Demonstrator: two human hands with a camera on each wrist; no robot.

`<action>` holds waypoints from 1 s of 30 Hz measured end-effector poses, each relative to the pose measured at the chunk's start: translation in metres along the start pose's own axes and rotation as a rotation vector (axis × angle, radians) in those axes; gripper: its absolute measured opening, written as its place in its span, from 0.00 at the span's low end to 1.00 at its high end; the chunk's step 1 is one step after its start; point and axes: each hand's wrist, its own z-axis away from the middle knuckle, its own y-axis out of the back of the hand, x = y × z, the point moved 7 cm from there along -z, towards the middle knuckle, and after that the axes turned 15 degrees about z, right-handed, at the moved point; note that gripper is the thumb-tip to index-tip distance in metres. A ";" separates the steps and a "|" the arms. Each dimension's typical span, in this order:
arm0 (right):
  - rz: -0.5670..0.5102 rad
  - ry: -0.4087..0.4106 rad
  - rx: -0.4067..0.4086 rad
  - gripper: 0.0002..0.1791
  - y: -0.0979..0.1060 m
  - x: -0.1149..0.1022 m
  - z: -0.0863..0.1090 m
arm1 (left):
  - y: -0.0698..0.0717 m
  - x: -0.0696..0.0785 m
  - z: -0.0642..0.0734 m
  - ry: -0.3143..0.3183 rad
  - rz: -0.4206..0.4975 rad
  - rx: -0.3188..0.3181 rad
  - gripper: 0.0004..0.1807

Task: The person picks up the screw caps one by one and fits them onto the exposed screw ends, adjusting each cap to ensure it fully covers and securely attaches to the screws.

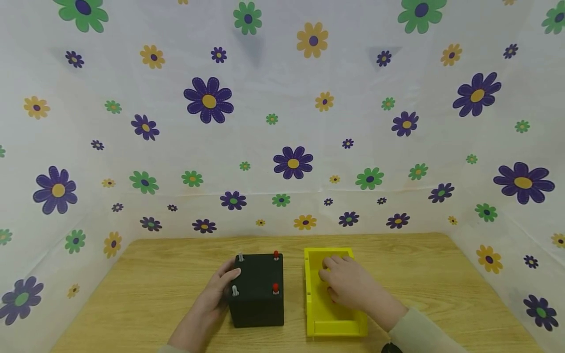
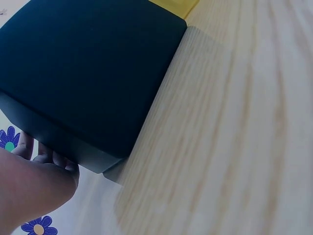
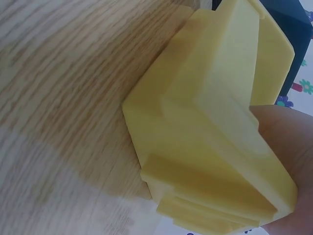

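A black box (image 1: pixel 257 294) stands on the table with small posts at its top corners. The two right posts have red tips, as on the post (image 1: pixel 275 288); the left two look grey, such as the post (image 1: pixel 235 290). My left hand (image 1: pixel 213 293) grips the box's left side, thumb over the top edge. In the left wrist view its fingers (image 2: pixel 45 152) lie along the far side. My right hand (image 1: pixel 353 282) reaches into a yellow bin (image 1: pixel 309 314), fingers bent down. A small red thing (image 1: pixel 332 294) shows beside the thumb; whether it is held is hidden.
The wooden table (image 1: pixel 154 274) carries the box and the bin side by side with a narrow gap between them. A white cloth with printed flowers (image 1: pixel 247 132) hangs around the back and both sides. A dark object (image 1: pixel 391 347) shows at the bottom edge under the right sleeve.
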 end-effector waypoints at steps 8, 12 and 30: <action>-0.011 -0.009 -0.045 0.08 -0.005 -0.002 -0.001 | 0.001 -0.001 0.000 -0.005 0.003 -0.028 0.21; -0.017 -0.018 -0.067 0.08 -0.008 -0.002 -0.001 | 0.002 -0.001 -0.001 -0.004 -0.007 -0.013 0.25; -0.029 -0.036 -0.113 0.07 -0.009 -0.002 -0.002 | 0.001 -0.001 0.000 -0.011 -0.005 -0.019 0.26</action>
